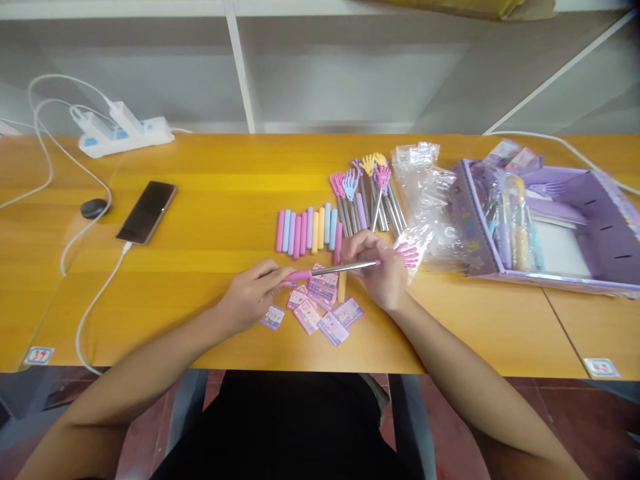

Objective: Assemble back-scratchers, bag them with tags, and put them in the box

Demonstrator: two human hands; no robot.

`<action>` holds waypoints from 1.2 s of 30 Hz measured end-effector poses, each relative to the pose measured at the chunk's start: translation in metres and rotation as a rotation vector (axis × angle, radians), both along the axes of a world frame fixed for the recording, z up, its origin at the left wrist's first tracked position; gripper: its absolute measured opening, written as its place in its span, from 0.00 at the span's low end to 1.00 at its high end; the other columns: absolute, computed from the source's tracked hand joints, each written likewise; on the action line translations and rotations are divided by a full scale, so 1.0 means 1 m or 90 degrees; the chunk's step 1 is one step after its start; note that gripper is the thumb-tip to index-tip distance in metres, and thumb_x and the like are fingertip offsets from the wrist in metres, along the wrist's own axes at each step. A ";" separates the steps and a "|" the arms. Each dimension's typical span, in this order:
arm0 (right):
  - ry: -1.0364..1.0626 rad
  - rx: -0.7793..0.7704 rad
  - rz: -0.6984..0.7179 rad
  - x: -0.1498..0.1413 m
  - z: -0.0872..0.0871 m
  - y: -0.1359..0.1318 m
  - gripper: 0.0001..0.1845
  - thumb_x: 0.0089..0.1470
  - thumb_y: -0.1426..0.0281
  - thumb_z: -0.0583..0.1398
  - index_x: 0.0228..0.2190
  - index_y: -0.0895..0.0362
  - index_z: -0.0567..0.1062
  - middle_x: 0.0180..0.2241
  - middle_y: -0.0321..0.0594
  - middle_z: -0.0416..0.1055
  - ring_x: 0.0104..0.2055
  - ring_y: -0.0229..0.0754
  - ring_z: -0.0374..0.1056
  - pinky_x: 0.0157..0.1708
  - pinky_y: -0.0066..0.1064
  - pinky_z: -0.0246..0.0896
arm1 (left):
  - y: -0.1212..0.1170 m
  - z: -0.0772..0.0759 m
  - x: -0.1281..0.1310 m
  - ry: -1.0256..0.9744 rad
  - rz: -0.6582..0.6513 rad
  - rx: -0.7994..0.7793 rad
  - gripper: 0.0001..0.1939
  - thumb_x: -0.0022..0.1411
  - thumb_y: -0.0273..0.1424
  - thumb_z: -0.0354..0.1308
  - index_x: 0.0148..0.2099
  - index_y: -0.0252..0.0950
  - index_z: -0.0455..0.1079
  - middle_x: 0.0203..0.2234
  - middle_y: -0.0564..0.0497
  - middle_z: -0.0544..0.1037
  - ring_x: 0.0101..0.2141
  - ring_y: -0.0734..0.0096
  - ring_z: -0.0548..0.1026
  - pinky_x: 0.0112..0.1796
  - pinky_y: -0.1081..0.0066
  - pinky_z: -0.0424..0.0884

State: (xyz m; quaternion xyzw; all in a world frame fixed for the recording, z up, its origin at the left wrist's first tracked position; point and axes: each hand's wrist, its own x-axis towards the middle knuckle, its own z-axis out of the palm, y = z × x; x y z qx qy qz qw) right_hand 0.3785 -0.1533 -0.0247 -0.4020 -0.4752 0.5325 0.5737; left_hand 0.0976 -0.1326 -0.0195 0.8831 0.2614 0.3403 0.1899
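Note:
Between my hands stretches a back scratcher [333, 269] with a pink handle, a metal rod and a pink hand-shaped head. My left hand [255, 293] is closed round its handle. My right hand [380, 267] grips the rod near the head, which pokes out beyond my fingers. Under it lie several small printed cards [320, 310]. A row of pastel handle tubes [305, 230] lies just beyond. Behind my right hand is a group of metal rods with coloured hand-shaped heads [370, 190].
Clear plastic bags [430, 200] lie beside a purple box [480, 227] holding wrapped items on the right. At the left are a phone [147, 212] on a white cable, a black mouse-like object [93, 209] and a power strip [157, 130]. A shelf unit [243, 73] stands behind.

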 end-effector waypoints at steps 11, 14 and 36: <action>-0.067 0.050 0.082 -0.005 -0.002 -0.004 0.34 0.73 0.41 0.45 0.30 0.51 0.70 0.23 0.34 0.59 0.23 0.40 0.51 0.25 0.36 0.47 | -0.003 -0.004 0.001 -0.038 -0.003 -0.026 0.14 0.80 0.30 0.57 0.62 0.38 0.77 0.37 0.50 0.78 0.33 0.74 0.76 0.34 0.74 0.75; -0.083 0.053 0.089 -0.008 -0.003 -0.006 0.35 0.73 0.40 0.43 0.29 0.51 0.69 0.23 0.34 0.58 0.23 0.40 0.50 0.25 0.37 0.47 | -0.003 -0.005 0.000 -0.034 -0.008 -0.045 0.15 0.79 0.29 0.58 0.63 0.38 0.77 0.39 0.49 0.80 0.34 0.74 0.77 0.36 0.74 0.77; -0.157 0.085 0.142 -0.007 -0.019 -0.013 0.38 0.74 0.41 0.36 0.31 0.51 0.68 0.27 0.36 0.62 0.25 0.42 0.53 0.27 0.37 0.49 | -0.009 -0.009 0.002 -0.052 -0.022 -0.075 0.15 0.77 0.27 0.60 0.62 0.36 0.78 0.42 0.46 0.82 0.39 0.71 0.81 0.41 0.71 0.80</action>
